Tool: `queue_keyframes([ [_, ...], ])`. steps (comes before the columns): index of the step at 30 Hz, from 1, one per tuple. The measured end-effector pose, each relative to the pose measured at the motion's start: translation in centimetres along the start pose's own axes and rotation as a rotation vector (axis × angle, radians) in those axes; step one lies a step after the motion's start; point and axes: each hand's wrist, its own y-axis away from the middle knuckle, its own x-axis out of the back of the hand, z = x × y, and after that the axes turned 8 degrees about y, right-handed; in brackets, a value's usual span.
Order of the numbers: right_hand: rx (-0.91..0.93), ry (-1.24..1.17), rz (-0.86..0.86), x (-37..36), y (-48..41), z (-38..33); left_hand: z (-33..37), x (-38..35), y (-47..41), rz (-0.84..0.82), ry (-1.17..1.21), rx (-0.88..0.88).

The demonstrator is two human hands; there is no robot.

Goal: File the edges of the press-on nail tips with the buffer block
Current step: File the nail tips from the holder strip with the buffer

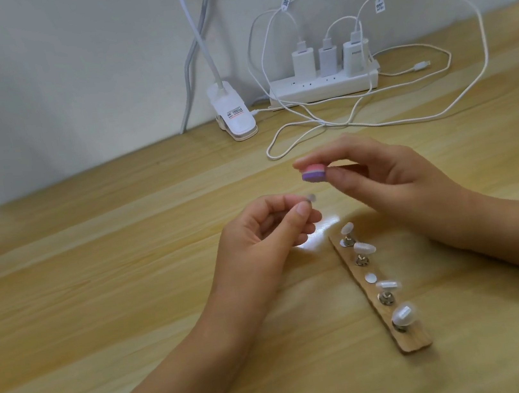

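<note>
- The left hand (263, 232) is held a little above the light wooden tabletop (96, 288). Its thumb and forefinger pinch 1 small clear press-on nail tip (311, 197), and the other fingers are curled in toward the palm.
- The right hand (383, 177) pinches a small pink and purple buffer block (313, 173) between the thumb and the fingers. The pink layer is on top and the purple layer is below.
- The buffer block is just above the held nail tip. They look apart, but the tip is blurred, so I cannot tell this for sure.
- Below the right wrist a narrow wooden holder strip (407, 339) lies flat on the tabletop, with its long side running away from the person.
- On the strip stand 4 small metal stands (385, 298), each with a clear nail tip (403, 314) on top. Between the 2nd and the 3rd stand there is 1 bare round metal disc (370, 278).
- At the far edge, against the white wall (64, 74), lies a white power strip (324, 89) with 3 white chargers (303, 63) plugged in. Their thin white cables (375, 123) loop over the tabletop.
- To the left of the power strip a white clip lamp base (234, 116) grips the tabletop edge.
</note>
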Motion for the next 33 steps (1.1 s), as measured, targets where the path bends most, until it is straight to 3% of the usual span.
queue_keyframes([
  [3, 0.083, 0.213, -0.048, -0.3, 0.1, 0.1, 0.0, 0.0, 0.0, 0.002, 0.003, 0.012],
  [6, -0.013, 0.275, -0.047, -0.4, -0.2, 0.5, 0.1, 0.0, 0.1, 0.01, 0.009, 0.006],
  [16, -0.431, -0.582, -0.008, 0.6, -1.2, 0.7, 0.5, -0.1, -0.1, 0.032, 0.005, 0.024],
  [26, -0.507, -0.783, -0.018, 1.4, -1.8, 1.1, 0.8, 0.0, 0.2, -0.064, -0.039, 0.052],
  [33, -0.509, -0.773, -0.077, 1.6, -1.8, 0.9, 1.0, -0.2, 0.3, -0.33, -0.299, 0.019],
])
